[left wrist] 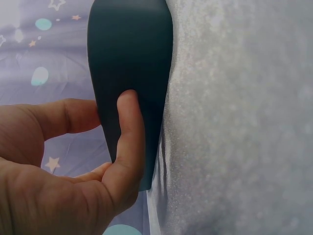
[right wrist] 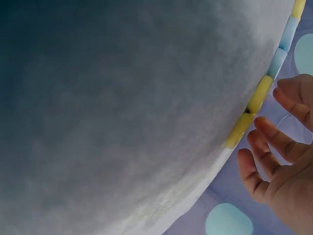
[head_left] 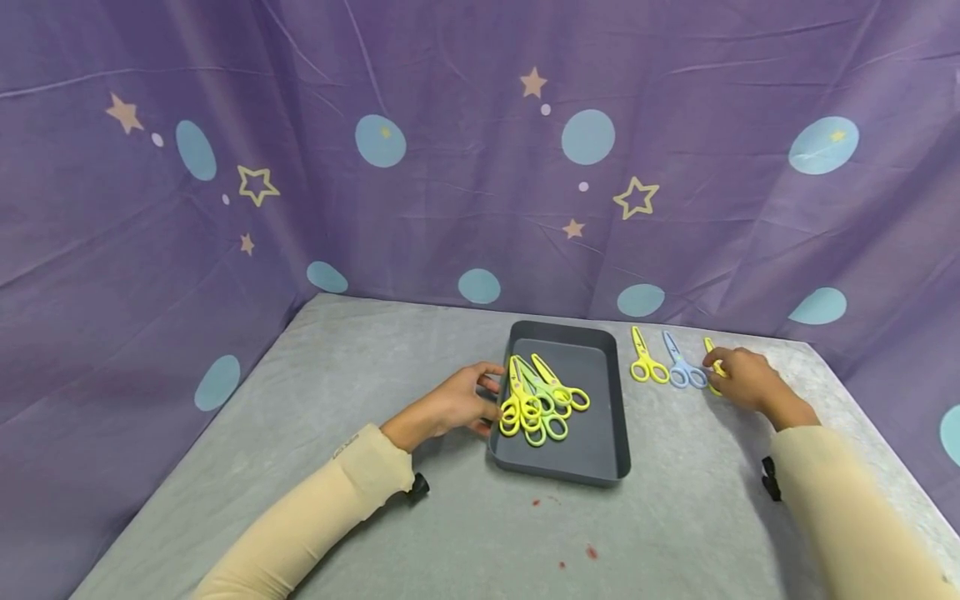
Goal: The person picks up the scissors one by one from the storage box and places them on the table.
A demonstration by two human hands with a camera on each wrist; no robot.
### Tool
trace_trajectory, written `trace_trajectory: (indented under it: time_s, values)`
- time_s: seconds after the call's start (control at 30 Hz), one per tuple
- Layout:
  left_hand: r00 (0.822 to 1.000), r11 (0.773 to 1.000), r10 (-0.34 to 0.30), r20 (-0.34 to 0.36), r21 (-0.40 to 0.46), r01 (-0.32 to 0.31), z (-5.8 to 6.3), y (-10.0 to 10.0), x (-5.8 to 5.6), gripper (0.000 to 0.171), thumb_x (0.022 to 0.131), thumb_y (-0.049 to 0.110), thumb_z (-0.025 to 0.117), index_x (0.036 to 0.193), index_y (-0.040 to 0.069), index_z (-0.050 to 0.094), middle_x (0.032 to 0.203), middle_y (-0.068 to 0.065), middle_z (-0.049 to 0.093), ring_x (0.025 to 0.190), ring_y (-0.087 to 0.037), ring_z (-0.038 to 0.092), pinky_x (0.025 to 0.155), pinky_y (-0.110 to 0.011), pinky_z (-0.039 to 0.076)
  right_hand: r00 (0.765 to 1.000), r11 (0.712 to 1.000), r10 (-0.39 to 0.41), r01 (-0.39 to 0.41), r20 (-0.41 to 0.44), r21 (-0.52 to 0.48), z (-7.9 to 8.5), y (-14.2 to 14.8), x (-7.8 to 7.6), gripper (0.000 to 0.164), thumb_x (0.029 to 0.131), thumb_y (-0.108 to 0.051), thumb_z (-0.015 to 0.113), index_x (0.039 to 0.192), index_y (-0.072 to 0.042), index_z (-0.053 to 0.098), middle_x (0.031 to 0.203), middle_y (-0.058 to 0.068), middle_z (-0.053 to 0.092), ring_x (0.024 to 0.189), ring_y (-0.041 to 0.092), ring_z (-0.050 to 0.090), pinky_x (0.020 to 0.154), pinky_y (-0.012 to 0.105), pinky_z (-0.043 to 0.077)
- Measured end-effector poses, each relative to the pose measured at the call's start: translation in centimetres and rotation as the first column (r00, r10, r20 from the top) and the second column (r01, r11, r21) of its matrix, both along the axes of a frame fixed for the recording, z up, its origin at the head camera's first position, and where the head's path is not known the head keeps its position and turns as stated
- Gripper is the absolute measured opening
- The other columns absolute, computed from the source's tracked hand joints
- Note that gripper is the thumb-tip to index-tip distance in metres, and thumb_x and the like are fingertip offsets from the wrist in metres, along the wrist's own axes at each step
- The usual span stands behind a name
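My left hand (head_left: 459,402) grips the left wall of a dark grey tray (head_left: 618,400). In the left wrist view one finger lies against the tray's outer wall (left wrist: 132,44), and others reach its rim. Inside the tray, toward its left side, several yellow and green scissors (head_left: 517,387) lie heaped together. To the right, my right hand (head_left: 738,379) hovers at a pair of yellow scissors (head_left: 708,343), partly covering it. The right wrist view shows its fingers spread, fingertips close to the yellow handles (right wrist: 260,94).
Between the tray and my right hand lie blue scissors (head_left: 678,358) and another yellow pair (head_left: 641,354), blades pointing away. The grey cloth-covered table (head_left: 360,358) ends at a purple patterned curtain (head_left: 450,225). Small red marks (head_left: 592,552) show near the front.
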State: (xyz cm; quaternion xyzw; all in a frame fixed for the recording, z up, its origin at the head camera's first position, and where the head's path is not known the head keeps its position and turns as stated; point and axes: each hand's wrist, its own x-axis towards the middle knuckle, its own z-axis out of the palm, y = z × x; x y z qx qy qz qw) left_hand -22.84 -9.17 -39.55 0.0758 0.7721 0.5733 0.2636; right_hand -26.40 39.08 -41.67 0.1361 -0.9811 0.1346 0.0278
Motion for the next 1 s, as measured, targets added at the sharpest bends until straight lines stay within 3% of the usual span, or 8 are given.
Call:
trace_trajectory:
  time_s: [0.27,0.43,0.67,1.0]
  values:
    - [1.000,1.000,0.005,-0.003,0.008,-0.005,-0.2,0.1,-0.1,0.076,0.087,-0.011,0.070,0.155,0.007,0.039,0.135,-0.020,0.046,0.090,-0.031,0.069,0.068,-0.045,0.064,0.998,1.000,-0.014,0.014,0.060,0.001,1.4,-2.3,0.4,0.032,0.096,-0.018,0.064,0.122,0.000,0.065,0.106,0.027,0.061,0.094,0.048,0.058,0.067,0.061,0.050]
    - [1.000,1.000,0.007,0.002,0.010,-0.007,-0.3,0.1,-0.2,0.076,0.087,-0.011,0.070,0.155,0.007,0.039,0.135,-0.020,0.046,0.089,-0.030,0.069,0.068,-0.045,0.064,0.999,0.999,0.026,-0.027,0.025,0.023,2.1,-4.0,0.5,0.031,0.097,-0.018,0.064,0.124,-0.003,0.065,0.115,0.032,0.060,0.102,0.056,0.057,0.069,0.068,0.050]
    - [1.000,1.000,0.007,0.003,0.010,-0.007,-0.2,0.1,-0.1,0.076,0.087,-0.011,0.070,0.154,0.007,0.040,0.134,-0.020,0.046,0.087,-0.029,0.068,0.067,-0.044,0.064,0.995,0.995,0.093,-0.092,-0.036,0.042,3.2,-6.9,0.8,0.031,0.096,-0.018,0.065,0.124,-0.005,0.066,0.117,0.030,0.062,0.101,0.054,0.059,0.071,0.068,0.050]
    - [1.000,1.000,0.006,0.015,0.009,-0.006,-0.1,0.1,-0.2,0.076,0.088,-0.011,0.069,0.155,0.008,0.039,0.134,-0.019,0.046,0.090,-0.031,0.069,0.067,-0.044,0.064,0.983,0.986,0.167,-0.166,-0.076,0.022,4.7,-10.8,1.1,0.029,0.097,-0.017,0.067,0.124,-0.006,0.068,0.119,0.026,0.064,0.110,0.055,0.056,0.085,0.071,0.047]
